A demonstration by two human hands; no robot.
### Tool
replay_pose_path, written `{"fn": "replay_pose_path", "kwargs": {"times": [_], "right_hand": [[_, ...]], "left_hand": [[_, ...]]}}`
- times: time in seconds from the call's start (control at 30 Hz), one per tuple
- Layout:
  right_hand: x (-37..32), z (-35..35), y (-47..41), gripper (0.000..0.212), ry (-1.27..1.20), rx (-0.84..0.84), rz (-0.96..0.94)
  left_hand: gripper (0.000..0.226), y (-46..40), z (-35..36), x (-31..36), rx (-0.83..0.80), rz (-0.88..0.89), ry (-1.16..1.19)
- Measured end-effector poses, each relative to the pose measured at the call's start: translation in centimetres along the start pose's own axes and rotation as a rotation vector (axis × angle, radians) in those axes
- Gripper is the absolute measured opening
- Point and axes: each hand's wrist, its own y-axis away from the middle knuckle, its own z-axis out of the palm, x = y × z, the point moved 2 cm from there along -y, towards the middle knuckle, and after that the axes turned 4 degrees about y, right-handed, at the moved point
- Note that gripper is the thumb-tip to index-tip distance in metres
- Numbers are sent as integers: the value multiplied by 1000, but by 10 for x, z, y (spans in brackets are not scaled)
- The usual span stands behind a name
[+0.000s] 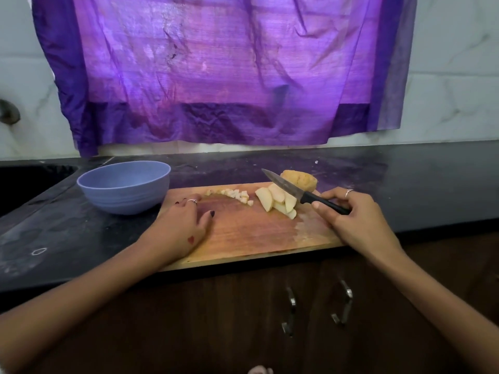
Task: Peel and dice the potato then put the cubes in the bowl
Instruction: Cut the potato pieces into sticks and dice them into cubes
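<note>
On the right side of the wooden cutting board [243, 233], the right hand [348, 217] curls its fingers around the black handle of a knife [299, 191], whose blade points up and to the left, raised above a fanned stack of potato slices [275, 202]. Just behind the blade, at the board's far edge, sits the uncut piece of potato [299, 179]. Across the board, the left hand [186, 225] lies flat on the wood with fingers relaxed and spread, holding nothing; its fingertips reach toward a short row of potato cubes [235, 195] near the far edge. Just beside the board's left end, a blue bowl [124, 188] stands upright on the black countertop [67, 233]. Behind the counter, a purple cloth [216, 71] hangs over the wall.
</note>
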Motion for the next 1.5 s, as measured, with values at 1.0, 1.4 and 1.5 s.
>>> {"fn": "replay_pose_path", "kwargs": {"times": [1.0, 1.4, 1.5], "right_hand": [[4, 0, 9, 10, -179, 190, 94], [-50, 24, 23, 8, 41, -7, -110], [-60, 26, 25, 15, 100, -95, -141]], "left_hand": [[30, -18, -24, 76, 374, 201, -141], [35, 27, -7, 49, 142, 188, -263], [62, 21, -17, 18, 85, 92, -107]]}}
